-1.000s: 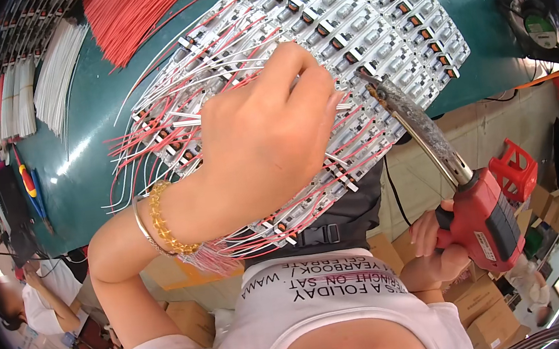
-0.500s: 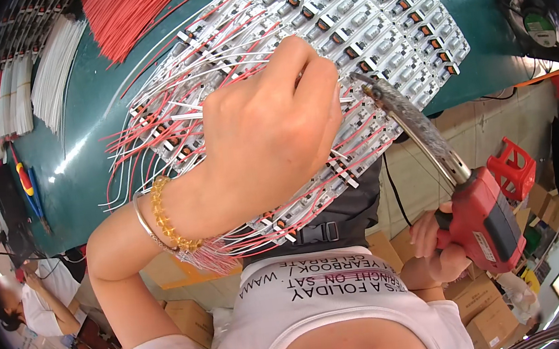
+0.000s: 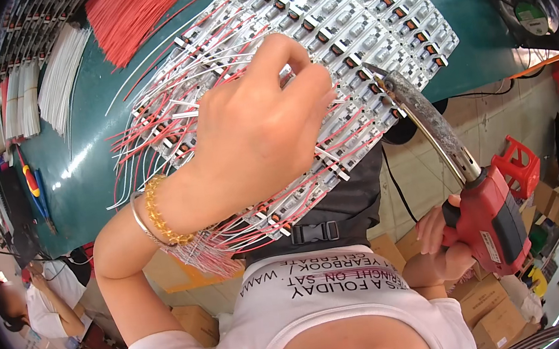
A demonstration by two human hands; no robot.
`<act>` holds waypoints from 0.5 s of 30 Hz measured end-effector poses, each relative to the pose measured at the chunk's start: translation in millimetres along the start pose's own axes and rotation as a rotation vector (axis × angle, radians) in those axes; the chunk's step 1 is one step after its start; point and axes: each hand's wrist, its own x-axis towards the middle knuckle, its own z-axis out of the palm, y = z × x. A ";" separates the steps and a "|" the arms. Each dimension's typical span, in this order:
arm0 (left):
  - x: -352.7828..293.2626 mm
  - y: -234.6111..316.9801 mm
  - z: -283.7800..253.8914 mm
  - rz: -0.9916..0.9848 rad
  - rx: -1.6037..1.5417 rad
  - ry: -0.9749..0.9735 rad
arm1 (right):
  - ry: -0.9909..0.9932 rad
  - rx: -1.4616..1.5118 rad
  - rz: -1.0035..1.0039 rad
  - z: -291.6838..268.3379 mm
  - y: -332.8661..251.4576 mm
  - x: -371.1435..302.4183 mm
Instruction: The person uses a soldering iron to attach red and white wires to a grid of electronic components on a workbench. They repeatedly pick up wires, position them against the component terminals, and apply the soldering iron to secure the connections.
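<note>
A panel of small grey-white circuit boards (image 3: 360, 34) with orange and black parts lies on the green table. Red and white wires (image 3: 150, 130) fan out from its left rows. My left hand (image 3: 263, 118) is over the panel, fingers curled and closed. The fingertips are turned down at a row of boards, and what they pinch is hidden. My right hand (image 3: 443, 245) grips a red and black soldering gun (image 3: 488, 219) by its handle. The gun's long metal barrel slants up to the left, and its thin tip is above the boards, just right of my left fingers.
Bundles of red wires (image 3: 127, 19) and white wires (image 3: 62, 82) lie at the far left. Screwdrivers (image 3: 34, 185) rest near the left edge. A black fan (image 3: 529, 15) stands at the right. A red stool (image 3: 518, 166) and cardboard boxes (image 3: 492, 316) are below. Another person (image 3: 52, 297) sits at lower left.
The soldering gun's tip has moved to the right, away from my left fingers. My left hand has shifted slightly left in the view, as has the panel.
</note>
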 end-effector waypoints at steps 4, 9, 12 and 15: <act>1.3 -1.8 -5.0 0.024 -0.028 -0.103 | -0.034 -0.031 0.031 -5.0 -1.0 -2.9; 1.0 3.0 5.0 -0.031 -0.120 -0.011 | 0.024 0.053 0.044 -5.8 2.8 -9.8; 0.5 6.8 9.0 -0.049 -0.048 0.004 | -0.012 0.044 0.079 -9.6 3.0 -11.0; -0.6 6.8 10.0 -0.028 -0.008 0.013 | -0.030 -0.012 0.106 -8.3 4.0 -10.2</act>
